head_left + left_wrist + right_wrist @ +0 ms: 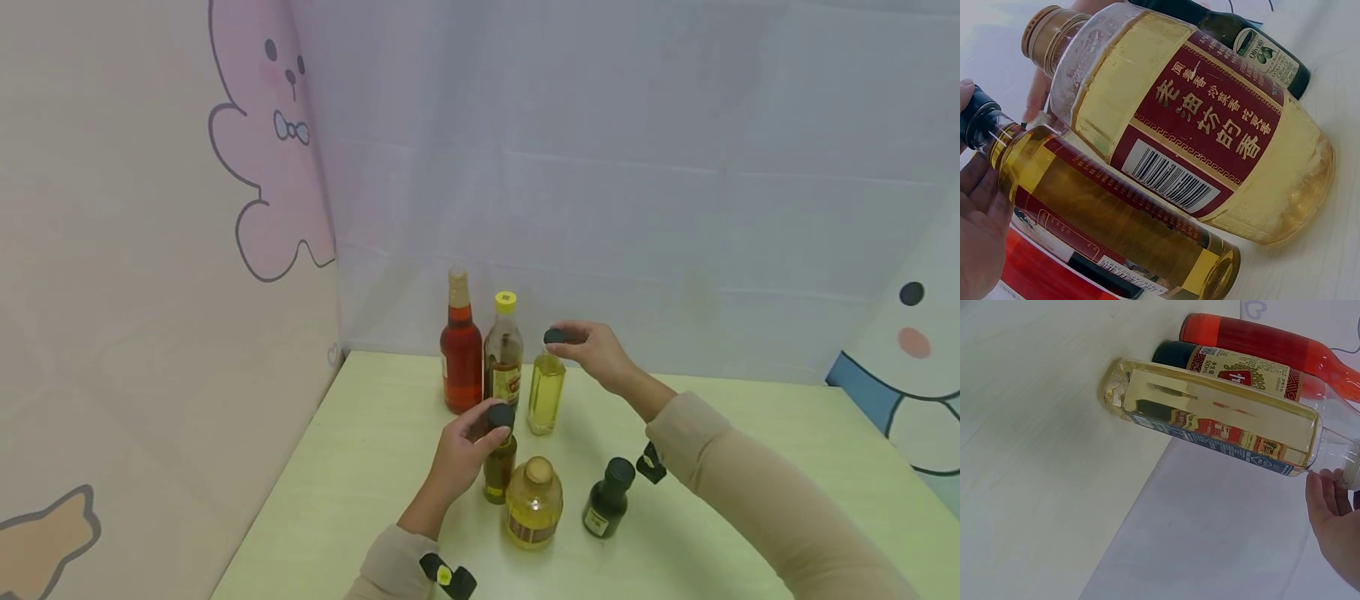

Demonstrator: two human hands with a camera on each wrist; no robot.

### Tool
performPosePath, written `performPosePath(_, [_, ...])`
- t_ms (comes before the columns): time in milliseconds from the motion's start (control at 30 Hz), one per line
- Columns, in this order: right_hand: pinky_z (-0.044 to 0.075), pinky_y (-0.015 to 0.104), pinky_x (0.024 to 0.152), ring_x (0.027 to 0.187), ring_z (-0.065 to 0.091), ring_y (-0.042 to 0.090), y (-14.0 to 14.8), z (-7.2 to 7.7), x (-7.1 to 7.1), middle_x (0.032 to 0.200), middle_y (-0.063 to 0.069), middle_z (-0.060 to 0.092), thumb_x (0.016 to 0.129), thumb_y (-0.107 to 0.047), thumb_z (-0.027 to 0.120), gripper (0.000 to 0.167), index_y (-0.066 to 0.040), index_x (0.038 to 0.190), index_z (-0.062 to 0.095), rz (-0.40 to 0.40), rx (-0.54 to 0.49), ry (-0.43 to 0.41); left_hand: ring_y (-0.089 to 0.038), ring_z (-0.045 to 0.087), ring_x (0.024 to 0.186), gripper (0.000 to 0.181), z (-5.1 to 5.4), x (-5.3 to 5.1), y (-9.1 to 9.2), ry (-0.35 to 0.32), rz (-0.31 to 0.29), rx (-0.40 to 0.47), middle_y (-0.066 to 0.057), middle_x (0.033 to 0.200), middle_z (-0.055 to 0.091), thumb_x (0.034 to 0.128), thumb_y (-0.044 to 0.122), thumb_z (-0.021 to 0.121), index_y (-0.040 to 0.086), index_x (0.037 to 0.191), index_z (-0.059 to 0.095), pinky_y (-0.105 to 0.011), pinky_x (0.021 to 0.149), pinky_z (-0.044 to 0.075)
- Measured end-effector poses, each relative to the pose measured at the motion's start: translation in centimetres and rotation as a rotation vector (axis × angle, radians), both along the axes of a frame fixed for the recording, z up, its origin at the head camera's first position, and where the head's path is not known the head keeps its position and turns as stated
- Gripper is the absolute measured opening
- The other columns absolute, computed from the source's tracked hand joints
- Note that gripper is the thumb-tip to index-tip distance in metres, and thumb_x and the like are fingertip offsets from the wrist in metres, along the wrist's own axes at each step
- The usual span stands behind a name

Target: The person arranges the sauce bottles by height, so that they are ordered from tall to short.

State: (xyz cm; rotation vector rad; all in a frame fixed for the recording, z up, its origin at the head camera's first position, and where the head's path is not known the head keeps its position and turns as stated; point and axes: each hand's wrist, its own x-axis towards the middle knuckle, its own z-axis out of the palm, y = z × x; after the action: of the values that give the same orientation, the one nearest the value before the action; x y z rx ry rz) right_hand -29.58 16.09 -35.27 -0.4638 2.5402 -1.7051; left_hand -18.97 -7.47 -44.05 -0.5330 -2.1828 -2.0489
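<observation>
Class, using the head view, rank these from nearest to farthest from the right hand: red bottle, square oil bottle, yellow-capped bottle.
1. Square oil bottle: held at its top by the right hand.
2. Yellow-capped bottle: just left of the square one.
3. Red bottle: leftmost of the three.

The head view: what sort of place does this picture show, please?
Probably a makeshift recording corner indoors: cartoon-printed hangings stand beside a pale table set with bottles, and black devices sit at both sleeve cuffs.
</observation>
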Motion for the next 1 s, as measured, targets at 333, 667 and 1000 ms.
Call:
performPosePath(333, [0.044, 0.051, 0.096, 0.108, 0.058, 0.032, -0.4, 0.0, -0.4, 0.118, 0.020, 0.062, 0.092, -0.013, 0.070, 0.043, 0.005, 0.129, 0.057, -0.028, -0.006, -0.010, -0.029, 0.058, 0.114, 0.044, -0.2, -0.1, -0.1, -0.003, -0.005, -0.001, -0.017, 0.125, 0.060, 0.0936, 0.019, 0.068, 0.000, 0.132, 0.057, -0.037, 0.097, 0.046])
performPosePath(667, [0.047, 0.044, 0.093, 0.108, 0.058, 0.031, -0.7, -0.3, -0.9, 0.117, 0.020, 0.062, 0.091, -0.011, 0.069, 0.041, 0.004, 0.128, 0.058, -0.043, -0.025, -0.005, -0.026, 0.059, 0.110, 0.041, -0.1, 0.0, 0.2, -0.011, -0.003, -0.009, -0.015, 0.122, 0.062, 0.0936, 0.015, 0.067, 0.002, 0.132, 0.058, -0.036, 0.096, 0.047])
performPosePath(1000, [0.045, 0.046, 0.096, 0.112, 0.056, 0.032, -1.3, -0.4, -1.5, 0.121, 0.020, 0.061, 0.091, -0.012, 0.070, 0.041, 0.003, 0.127, 0.059, -0.065, -0.008, 0.010, -0.028, 0.059, 0.110, 0.040, 0.1, -0.1, 0.3, -0.005, -0.008, 0.003, -0.017, 0.121, 0.062, 0.0935, 0.011, 0.066, -0.001, 0.130, 0.058, -0.036, 0.095, 0.048])
